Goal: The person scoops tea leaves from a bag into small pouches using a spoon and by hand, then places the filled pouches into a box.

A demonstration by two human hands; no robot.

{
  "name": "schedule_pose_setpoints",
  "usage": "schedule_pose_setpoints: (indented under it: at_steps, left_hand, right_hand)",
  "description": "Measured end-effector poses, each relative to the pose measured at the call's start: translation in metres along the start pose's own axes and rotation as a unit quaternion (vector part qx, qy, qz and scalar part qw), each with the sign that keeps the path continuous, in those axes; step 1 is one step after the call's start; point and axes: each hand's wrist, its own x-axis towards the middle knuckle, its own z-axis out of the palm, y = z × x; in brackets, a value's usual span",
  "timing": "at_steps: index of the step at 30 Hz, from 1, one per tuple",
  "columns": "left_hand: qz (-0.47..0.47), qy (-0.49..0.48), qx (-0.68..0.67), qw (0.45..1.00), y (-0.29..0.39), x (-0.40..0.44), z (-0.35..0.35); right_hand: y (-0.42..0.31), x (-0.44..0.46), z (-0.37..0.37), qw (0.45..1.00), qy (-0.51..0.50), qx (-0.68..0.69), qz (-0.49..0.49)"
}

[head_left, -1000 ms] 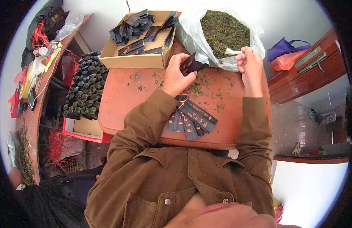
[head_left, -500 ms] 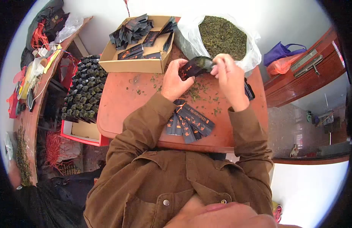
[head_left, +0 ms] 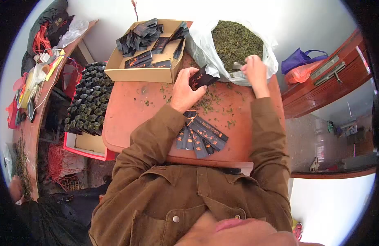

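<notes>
A black pouch [head_left: 201, 78] with orange print is gripped between the thumb and fingers of my left hand [head_left: 186, 90]. Its mouth faces right and shows a silvery lining. My right hand [head_left: 255, 70] is closed on a small metal scoop [head_left: 237, 65] at the near side of the bag of tea. Dried green tea leaves [head_left: 237, 41] fill the white plastic bag [head_left: 268, 61]. Several flat black pouches [head_left: 205, 133] with orange print lie fanned out on the table in front of me.
A cardboard box [head_left: 138, 74] of black pouches stands at the table's back left. Loose leaf bits are scattered on the reddish table [head_left: 130, 110]. To the left, a red box [head_left: 89, 151] holds rows of filled pouches [head_left: 89, 98]. Another person's hand [head_left: 16, 187] shows at far left.
My right hand has moved with the scoop from the pouch's mouth to the bag of tea leaves. My left hand still holds the pouch in nearly the same place.
</notes>
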Motion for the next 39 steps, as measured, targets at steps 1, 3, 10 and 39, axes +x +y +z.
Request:
schedule_pose_setpoints:
  at_steps: [1, 3, 10, 39]
  left_hand:
    - [-0.001, 0.0, 0.0, 1.0, 0.0, 0.0, 0.0]
    - [-0.01, -0.006, 0.003, 1.0, -0.001, 0.0, 0.0]
    - [-0.019, -0.013, 0.001, 1.0, -0.002, 0.0, -0.002]
    - [-0.02, -0.005, 0.005, 1.0, 0.001, -0.003, 0.001]
  right_hand:
    - [-0.004, -0.002, 0.012, 0.999, 0.0, 0.037, 0.027]
    - [0.003, 0.004, 0.035, 0.993, 0.034, 0.108, 0.039]
    - [0.006, 0.007, 0.047, 0.96, 0.044, 0.264, 0.087]
    - [-0.089, -0.084, -0.006, 0.973, -0.066, 0.024, -0.22]
